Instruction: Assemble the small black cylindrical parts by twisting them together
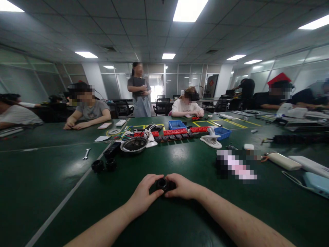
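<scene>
Between my hands, low in the middle of the head view, is a small black round fitting (161,184) with a hole in its top. My left hand (144,192) closes on it from the left, thumb and fingers at its near and far sides. From the right, my right hand (183,187) grips it in the same way, the fingertips of both hands almost meeting. Two similar black round fittings, one on the left (97,166) and one beside it (111,164), stand on the green table (128,226) off to the left.
An open-end wrench (86,154) lies farther left. Beyond my hands are a round metal dish (133,145), a white clamp base (211,140), a red-and-black strip (176,137) and a blue tray (177,125). Power banks (282,161) lie at right. Several people sit or stand around.
</scene>
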Demonstrator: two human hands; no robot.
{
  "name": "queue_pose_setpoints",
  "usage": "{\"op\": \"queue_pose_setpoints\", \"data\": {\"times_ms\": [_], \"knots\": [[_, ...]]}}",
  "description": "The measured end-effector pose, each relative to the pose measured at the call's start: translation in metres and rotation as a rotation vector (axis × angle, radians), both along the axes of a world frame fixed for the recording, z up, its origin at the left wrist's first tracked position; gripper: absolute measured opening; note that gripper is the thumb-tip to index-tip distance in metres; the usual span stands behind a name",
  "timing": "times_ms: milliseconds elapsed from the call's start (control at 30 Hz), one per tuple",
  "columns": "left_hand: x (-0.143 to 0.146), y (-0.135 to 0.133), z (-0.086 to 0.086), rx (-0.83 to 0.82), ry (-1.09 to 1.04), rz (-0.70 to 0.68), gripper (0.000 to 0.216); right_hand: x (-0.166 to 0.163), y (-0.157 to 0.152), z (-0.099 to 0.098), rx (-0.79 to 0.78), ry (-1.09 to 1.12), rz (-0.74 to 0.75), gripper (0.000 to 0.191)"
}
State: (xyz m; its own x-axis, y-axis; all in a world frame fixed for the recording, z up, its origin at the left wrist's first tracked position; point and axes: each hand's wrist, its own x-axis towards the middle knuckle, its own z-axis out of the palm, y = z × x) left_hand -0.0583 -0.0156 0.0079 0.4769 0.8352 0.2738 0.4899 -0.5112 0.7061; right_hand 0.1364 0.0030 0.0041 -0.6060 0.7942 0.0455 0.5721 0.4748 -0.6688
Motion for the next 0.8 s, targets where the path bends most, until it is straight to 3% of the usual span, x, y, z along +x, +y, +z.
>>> {"op": "queue_pose_setpoints", "data": {"times_ms": [133,333,467,600,700,800], "knots": [[0.001,0.0,0.001,-0.058,-0.005,-0.006,0.035,-0.004,-0.004,-0.003,0.052,-0.05,-0.096,0.033],[0.008,-0.003,-0.004,-0.037,0.004,0.204,0.027,-0.021,-0.015,-0.004,0.246,-0.254,-0.247,0.036],[0.007,-0.002,-0.004,-0.03,-0.01,0.171,0.03,-0.022,-0.018,-0.001,0.35,-0.275,-0.272,0.048],[0.005,-0.001,-0.002,-0.041,-0.047,0.014,0.033,-0.008,-0.011,0.006,0.2,-0.164,-0.076,0.057],[0.003,-0.002,-0.001,-0.035,-0.051,-0.028,0.036,0.001,-0.002,0.007,0.083,-0.091,0.042,0.039],[0.003,-0.003,-0.002,-0.02,-0.044,-0.018,0.037,0.003,0.002,0.003,0.014,-0.036,0.046,0.028]]}}
